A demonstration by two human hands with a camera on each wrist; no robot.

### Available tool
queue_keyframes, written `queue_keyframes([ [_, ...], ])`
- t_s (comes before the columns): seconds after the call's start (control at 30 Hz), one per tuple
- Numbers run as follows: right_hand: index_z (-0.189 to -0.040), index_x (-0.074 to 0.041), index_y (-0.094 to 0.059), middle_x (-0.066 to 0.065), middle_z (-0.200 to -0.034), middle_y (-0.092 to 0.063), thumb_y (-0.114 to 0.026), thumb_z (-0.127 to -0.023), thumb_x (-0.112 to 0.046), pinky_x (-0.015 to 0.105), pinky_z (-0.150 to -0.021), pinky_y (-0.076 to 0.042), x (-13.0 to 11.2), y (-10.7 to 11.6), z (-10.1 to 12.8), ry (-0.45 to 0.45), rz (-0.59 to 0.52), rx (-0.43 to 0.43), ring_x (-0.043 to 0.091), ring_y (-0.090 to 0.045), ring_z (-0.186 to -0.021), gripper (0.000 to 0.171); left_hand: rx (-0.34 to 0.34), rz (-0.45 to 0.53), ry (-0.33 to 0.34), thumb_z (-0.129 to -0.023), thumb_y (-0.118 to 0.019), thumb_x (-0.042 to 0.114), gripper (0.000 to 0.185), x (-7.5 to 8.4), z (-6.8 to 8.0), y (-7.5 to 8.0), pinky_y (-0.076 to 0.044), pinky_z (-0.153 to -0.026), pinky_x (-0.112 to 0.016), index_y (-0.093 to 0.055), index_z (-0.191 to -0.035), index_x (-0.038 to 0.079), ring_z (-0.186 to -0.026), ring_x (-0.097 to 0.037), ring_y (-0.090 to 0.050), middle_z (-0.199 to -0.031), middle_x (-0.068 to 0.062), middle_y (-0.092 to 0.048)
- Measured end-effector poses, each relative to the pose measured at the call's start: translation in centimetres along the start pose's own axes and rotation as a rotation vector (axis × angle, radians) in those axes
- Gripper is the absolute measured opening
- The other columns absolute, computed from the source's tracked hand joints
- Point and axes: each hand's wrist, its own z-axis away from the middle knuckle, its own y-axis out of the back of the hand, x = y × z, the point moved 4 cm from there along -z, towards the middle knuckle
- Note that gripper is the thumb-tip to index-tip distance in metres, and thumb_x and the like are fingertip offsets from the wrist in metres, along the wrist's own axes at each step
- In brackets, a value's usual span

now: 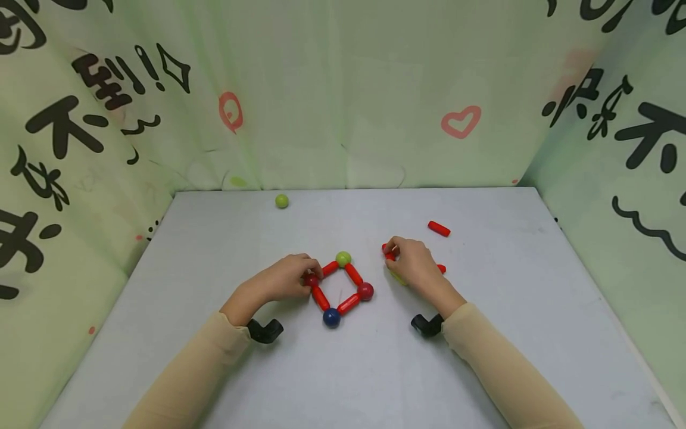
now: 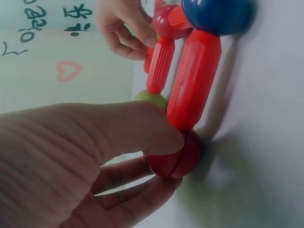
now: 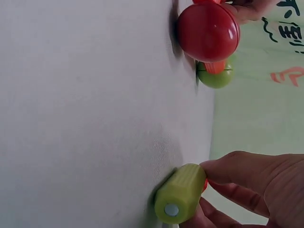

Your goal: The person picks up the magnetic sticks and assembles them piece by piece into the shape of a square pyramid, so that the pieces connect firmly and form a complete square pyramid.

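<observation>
Four-sided on the white table, a frame of red magnetic rods (image 1: 349, 304) joins a blue ball (image 1: 331, 317), a green ball (image 1: 343, 258) and two red balls. My left hand (image 1: 292, 275) pinches the left red ball (image 2: 183, 156) between thumb and fingers; the right red ball (image 1: 365, 291) stands free of both hands. To the right, my right hand (image 1: 412, 262) pinches a short red rod (image 1: 388, 253), largely hidden by the fingers. Close under that hand lies a yellow-green rod (image 3: 178, 194) with a grey disc in its end, beside the thumb tip.
A loose green ball (image 1: 281, 201) sits near the table's back edge. One red rod (image 1: 439, 229) lies at the back right; another red piece (image 1: 442, 269) shows partly behind the right hand. Printed curtains enclose the table at the back and sides.
</observation>
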Motion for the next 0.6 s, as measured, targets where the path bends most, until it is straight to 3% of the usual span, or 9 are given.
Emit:
queue_keyframes([
  [0.13, -0.115, -0.006, -0.067, 0.016, -0.114, -0.071, -0.072, -0.094, -0.012, 0.041, -0.083, -0.055, -0.1, 0.0, -0.3, -0.022, -0.01, -0.025, 0.031, -0.063, -0.101, 0.023, -0.01, 0.001, -0.008, -0.087, -0.072, 0.0, 0.028, -0.1, -0.1, -0.1, -0.054, -0.084, -0.031, -0.071, -0.113, 0.011, -0.093, -0.017, -0.058, -0.114, -0.003, -0.064],
  [0.37, -0.134, -0.007, -0.055, 0.019, -0.119, -0.069, -0.068, -0.093, -0.013, 0.035, -0.075, -0.055, -0.2, 0.0, -0.8, -0.114, -0.036, -0.1, 0.029, -0.063, -0.095, 0.043, -0.106, 0.028, -0.034, -0.086, -0.076, 0.004, 0.042, 0.1, 0.0, -0.5, -0.053, -0.094, -0.035, -0.068, -0.124, 0.021, -0.111, -0.02, -0.055, -0.141, -0.01, -0.05],
  [0.47, -0.141, -0.006, -0.054, 0.019, -0.12, -0.068, -0.068, -0.093, -0.015, 0.036, -0.077, -0.056, -0.3, 0.0, -1.0, -0.117, -0.023, -0.114, 0.028, -0.063, -0.097, 0.051, -0.112, 0.019, -0.043, -0.086, -0.08, 0.008, 0.036, 0.2, -0.2, -0.8, -0.052, -0.093, -0.034, -0.069, -0.117, 0.021, -0.109, -0.019, -0.055, -0.138, -0.009, -0.051],
  [0.6, -0.135, -0.004, -0.062, 0.017, -0.119, -0.065, -0.068, -0.093, -0.016, 0.039, -0.082, -0.056, -0.8, 0.1, -1.2, -0.077, -0.019, -0.064, 0.029, -0.06, -0.099, 0.044, -0.085, 0.015, -0.024, -0.084, -0.084, 0.012, 0.03, 0.1, -0.5, -1.0, -0.052, -0.088, -0.031, -0.067, -0.108, 0.018, -0.102, -0.017, -0.055, -0.127, -0.005, -0.053],
])
